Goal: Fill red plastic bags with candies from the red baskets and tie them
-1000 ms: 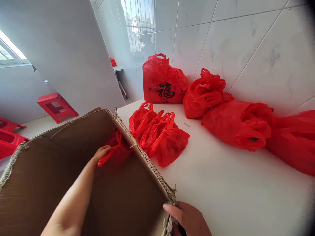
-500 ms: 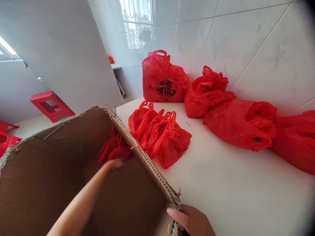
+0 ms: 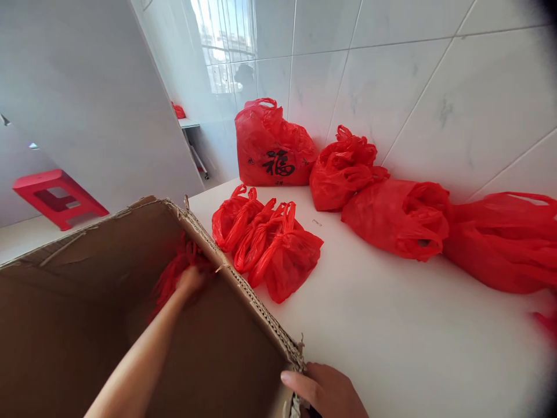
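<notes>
My left hand [image 3: 192,282] reaches down into a large open cardboard box [image 3: 250,302]. It touches a red plastic bag [image 3: 167,281] against the box's far inner side. Blur and the bag itself hide those fingers, so their grip is unclear. At the near right corner my right hand [image 3: 326,390] grips the torn box rim, thumb inside and the other fingers outside. Just beyond the box wall, several small knotted red plastic bags [image 3: 289,261] lie bunched on the white table [image 3: 383,337].
Along the tiled wall [image 3: 404,75] stands a large red bag with black characters [image 3: 276,145]. Farther right are a tied red bag [image 3: 342,174], a bulging red bag [image 3: 391,217] and another [image 3: 500,244]. A red plastic stool [image 3: 61,194] shows at the left.
My left hand has moved up over the bag inside the box, and the bag has spread lower and leftward. My right hand stays on the rim. The view has turned slightly right.
</notes>
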The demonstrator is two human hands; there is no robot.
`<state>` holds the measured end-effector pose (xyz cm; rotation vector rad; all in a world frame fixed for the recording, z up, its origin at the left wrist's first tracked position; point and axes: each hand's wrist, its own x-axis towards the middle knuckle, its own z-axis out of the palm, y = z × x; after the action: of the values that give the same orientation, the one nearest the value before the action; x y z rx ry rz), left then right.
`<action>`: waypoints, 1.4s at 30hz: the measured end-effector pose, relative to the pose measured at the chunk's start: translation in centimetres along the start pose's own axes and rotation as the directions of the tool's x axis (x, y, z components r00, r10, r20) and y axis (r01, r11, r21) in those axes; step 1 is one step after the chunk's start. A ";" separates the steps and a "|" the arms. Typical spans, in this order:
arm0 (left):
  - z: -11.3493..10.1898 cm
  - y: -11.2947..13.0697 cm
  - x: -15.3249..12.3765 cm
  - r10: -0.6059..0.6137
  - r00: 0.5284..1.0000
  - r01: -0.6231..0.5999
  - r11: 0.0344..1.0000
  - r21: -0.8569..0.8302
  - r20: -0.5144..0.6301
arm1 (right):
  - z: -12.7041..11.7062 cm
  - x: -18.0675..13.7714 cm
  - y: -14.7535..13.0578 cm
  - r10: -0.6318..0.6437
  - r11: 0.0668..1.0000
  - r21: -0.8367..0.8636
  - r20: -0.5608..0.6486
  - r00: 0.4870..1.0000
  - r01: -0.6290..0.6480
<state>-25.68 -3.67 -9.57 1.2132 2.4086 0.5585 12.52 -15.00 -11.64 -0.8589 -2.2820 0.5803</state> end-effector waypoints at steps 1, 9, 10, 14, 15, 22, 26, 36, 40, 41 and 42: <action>-1.3 0.7 0.0 -0.004 0.995 0.004 1.000 -0.002 -0.104 | -0.5 0.3 -0.4 -0.036 0.999 -0.002 0.024 0.999 0.036; -6.3 14.9 -6.8 0.476 0.786 -0.468 0.875 0.123 -0.395 | -3.0 1.7 -2.5 -0.093 0.995 -0.026 0.025 0.995 0.093; -5.5 16.7 -7.7 0.541 0.801 -0.517 0.841 0.159 -0.257 | -3.0 1.7 -2.6 -0.092 0.996 -0.017 0.038 0.995 0.092; -2.6 20.8 -9.3 0.583 0.812 -0.583 0.812 0.027 0.025 | -2.8 1.3 -2.5 -0.075 0.997 0.006 0.062 0.995 0.075; -2.7 21.0 -9.3 0.586 0.810 -0.585 0.811 -0.017 0.040 | -2.8 1.2 -2.4 -0.072 0.997 0.011 0.064 0.995 0.071; -13.1 15.5 -8.7 0.432 0.901 -0.303 0.565 -0.768 -0.038 | -3.3 1.1 -2.7 -0.038 0.996 0.077 0.078 0.996 0.032; -17.8 7.5 -6.9 0.177 0.981 -0.159 0.530 -0.833 -0.075 | -3.5 1.1 -2.6 -0.041 0.992 0.120 0.110 0.993 0.028; -6.0 -7.6 -2.7 -0.098 0.848 0.394 0.773 -0.497 0.521 | -3.4 1.4 -2.5 -0.076 0.993 0.097 0.066 0.995 0.069; 0.0 -8.6 -0.6 -0.146 0.895 0.295 0.903 -0.312 0.422 | -3.4 1.4 -2.4 -0.084 0.994 0.076 0.066 0.994 0.079; 0.9 -8.7 -0.1 -0.158 0.915 0.262 0.932 -0.249 0.372 | -3.4 1.4 -2.4 -0.082 0.995 0.068 0.067 0.994 0.078; 1.6 -8.7 0.3 -0.163 0.935 0.228 0.956 -0.183 0.314 | -3.4 1.4 -2.4 -0.082 0.995 0.060 0.064 0.995 0.078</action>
<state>-30.85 -7.88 -15.38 0.8807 2.1206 0.5198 12.98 -15.08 -7.33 -0.7267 -2.3355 0.6435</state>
